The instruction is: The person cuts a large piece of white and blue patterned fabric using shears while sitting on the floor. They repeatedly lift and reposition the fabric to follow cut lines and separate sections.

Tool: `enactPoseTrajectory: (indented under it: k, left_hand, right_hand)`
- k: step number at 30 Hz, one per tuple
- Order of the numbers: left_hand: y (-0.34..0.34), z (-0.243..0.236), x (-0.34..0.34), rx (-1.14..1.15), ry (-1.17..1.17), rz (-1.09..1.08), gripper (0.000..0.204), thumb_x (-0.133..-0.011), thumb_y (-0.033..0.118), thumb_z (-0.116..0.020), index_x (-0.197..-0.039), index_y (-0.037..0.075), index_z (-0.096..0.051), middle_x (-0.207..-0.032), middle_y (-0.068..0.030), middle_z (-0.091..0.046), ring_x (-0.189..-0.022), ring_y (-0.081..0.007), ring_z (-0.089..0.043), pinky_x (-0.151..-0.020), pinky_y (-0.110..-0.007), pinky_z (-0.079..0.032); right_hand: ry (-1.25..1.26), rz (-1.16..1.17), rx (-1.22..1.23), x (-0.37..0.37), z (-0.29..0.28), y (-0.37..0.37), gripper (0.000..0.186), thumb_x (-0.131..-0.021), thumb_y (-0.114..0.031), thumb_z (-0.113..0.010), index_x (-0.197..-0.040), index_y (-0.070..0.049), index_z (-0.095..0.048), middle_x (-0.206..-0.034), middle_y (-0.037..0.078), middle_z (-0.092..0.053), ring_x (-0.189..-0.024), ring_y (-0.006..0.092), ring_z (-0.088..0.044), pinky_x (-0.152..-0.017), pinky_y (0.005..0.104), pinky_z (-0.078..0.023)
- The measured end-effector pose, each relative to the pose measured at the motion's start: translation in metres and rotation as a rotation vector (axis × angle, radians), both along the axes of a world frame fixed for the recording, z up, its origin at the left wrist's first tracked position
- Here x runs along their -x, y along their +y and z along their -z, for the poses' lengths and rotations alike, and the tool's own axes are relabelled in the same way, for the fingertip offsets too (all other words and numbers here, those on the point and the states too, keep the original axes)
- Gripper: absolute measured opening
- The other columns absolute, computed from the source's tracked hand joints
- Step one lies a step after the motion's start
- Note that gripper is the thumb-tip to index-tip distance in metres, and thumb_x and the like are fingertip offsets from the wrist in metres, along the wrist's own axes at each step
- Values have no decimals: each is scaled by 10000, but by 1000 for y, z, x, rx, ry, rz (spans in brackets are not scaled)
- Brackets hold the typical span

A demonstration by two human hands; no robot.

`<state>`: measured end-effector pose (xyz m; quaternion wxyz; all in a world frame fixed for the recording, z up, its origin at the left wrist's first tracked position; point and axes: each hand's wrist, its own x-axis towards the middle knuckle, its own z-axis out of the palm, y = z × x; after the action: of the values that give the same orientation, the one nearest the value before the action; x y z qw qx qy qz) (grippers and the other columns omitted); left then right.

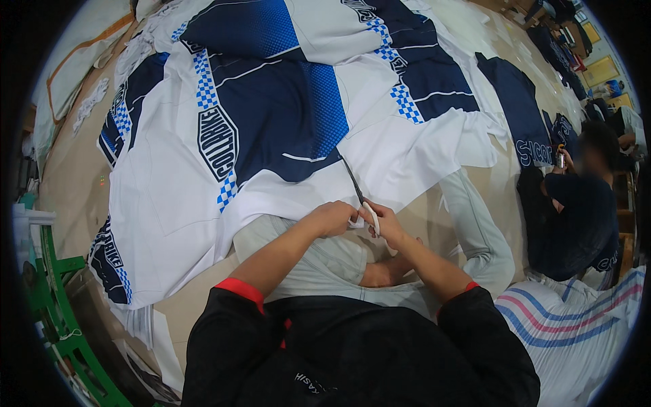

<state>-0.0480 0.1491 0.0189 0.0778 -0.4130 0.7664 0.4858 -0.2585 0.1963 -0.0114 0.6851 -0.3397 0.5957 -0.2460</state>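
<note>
A large sheet of printed fabric (pixel 271 122), white and navy with blue checks and dotted panels, lies spread in front of me. My right hand (pixel 383 224) is closed round the white handles of a pair of scissors (pixel 352 180). Their dark blades point away from me, with the tips at the lower corner of a navy and blue panel. Just left of the handles, my left hand (pixel 333 218) is closed at the near white edge of the fabric. Its fingertips are partly hidden beside the scissors.
My legs in pale trousers (pixel 478 224) are folded under the fabric. At the right, a co-worker in dark clothes (pixel 576 203) sits near a navy fabric piece (pixel 508 102). A striped white sack (pixel 576 319) lies at the lower right. A green frame (pixel 68 312) stands at the left.
</note>
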Motion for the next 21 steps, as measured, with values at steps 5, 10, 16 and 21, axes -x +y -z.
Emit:
enactPoseTrajectory:
  k: [5,10,16,21]
  left_hand:
    - [-1,1,1,4,-32,73,265,-886,116,-676,-1143,94,-737,-1121,-203,-731,-1092,-377,-685,-951,-456,-527]
    - [0,3,0,1,-41,103,284,-878,107,-677,-1155,98,-734,-1108,-201,-734,-1080,-377,-691,-941,-461,-531]
    - [0,1,-1,29,-46,108,304,-870,92,-673,-1168,102,-730,-1100,-199,-737,-1069,-374,-697,-932,-459,-537]
    - [-1,2,0,0,-74,103,314,-871,83,-664,-1177,100,-726,-1110,-197,-737,-1074,-369,-697,-934,-452,-538]
  right_hand:
    - [-7,-14,60,4,2,4,716,-937,-390,-769,-1482,5,-525,-841,-9,-606,-595,53,-509,-476,232,-403]
    - [20,6,37,0,1,-8,722,-945,-414,-754,-1477,18,-525,-816,-12,-613,-568,56,-507,-478,239,-409]
    - [53,-21,69,-3,-1,-22,731,-942,-416,-756,-1468,37,-526,-777,-16,-601,-556,60,-498,-482,249,-400]
    - [61,-47,77,4,6,-28,703,-932,-387,-773,-1472,-1,-541,-776,-19,-594,-570,62,-501,-489,256,-403]
